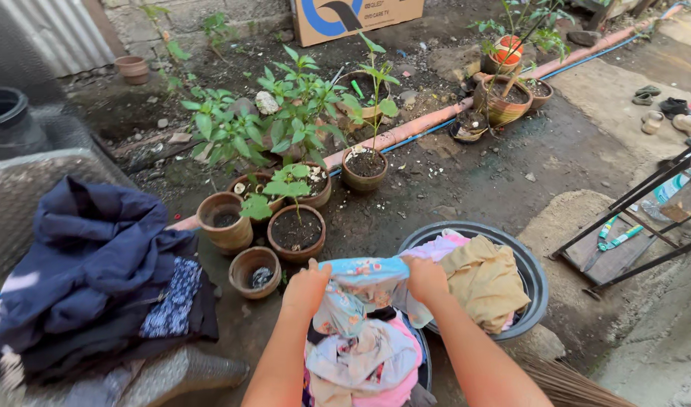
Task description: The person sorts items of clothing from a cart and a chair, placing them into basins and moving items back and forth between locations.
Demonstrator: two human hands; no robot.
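Head view: a light blue patterned cloth garment (360, 280) was gripped at its top edge by the left hand (306, 286) and the right hand (426, 280), both fists closed on it, held apart. It was held near, above a heap of pale and pink laundry (364, 365). Just right, a dark round plastic basin (538, 275) held a tan cloth (485, 280). Terracotta pots (296, 234) crowded the far left; bare ground lay open far right.

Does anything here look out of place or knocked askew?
Mostly ordinary. Both hands, left hand and right hand, grip a light blue patterned cloth over a heap of laundry. One oddity: a small dark pot by the orange pipe sits tilted.
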